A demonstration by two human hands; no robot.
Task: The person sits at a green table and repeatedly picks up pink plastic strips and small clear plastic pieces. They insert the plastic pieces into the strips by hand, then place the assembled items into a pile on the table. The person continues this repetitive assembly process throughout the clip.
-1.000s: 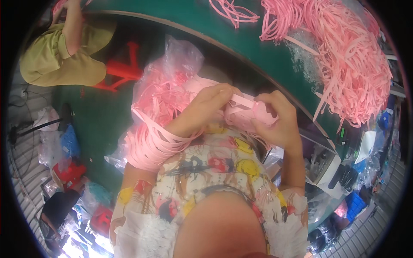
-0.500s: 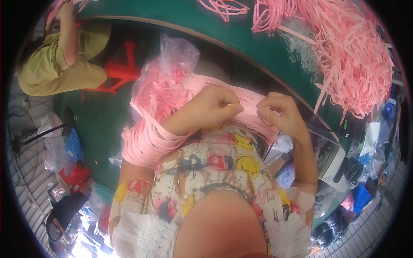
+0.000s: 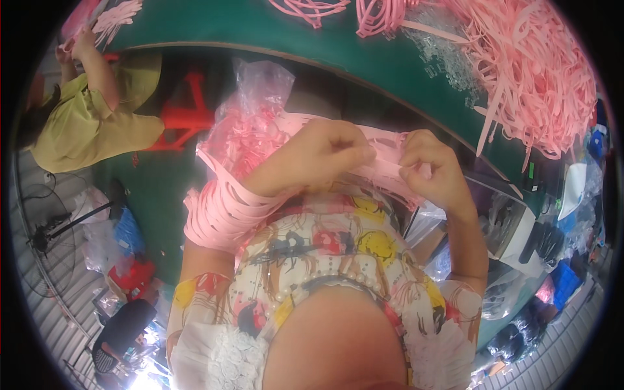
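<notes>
Pink strips (image 3: 383,170): flat, narrow, pale, dark slits showing between the bands; spread across the lap, close against the patterned top (image 3: 325,244). Left hand (image 3: 337,153) curled, thumb and fingertips closed on them; right hand (image 3: 432,164) likewise pinching, fingers bent. Pink loops (image 3: 214,218) wrap the left forearm in overlapping layers. Shinier pink bundle (image 3: 247,140) beside it, under a translucent bag (image 3: 266,81).

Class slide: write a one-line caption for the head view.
Left hand and right hand hold pink strips between them, with pink loops around the left forearm, beside a green table.
</notes>
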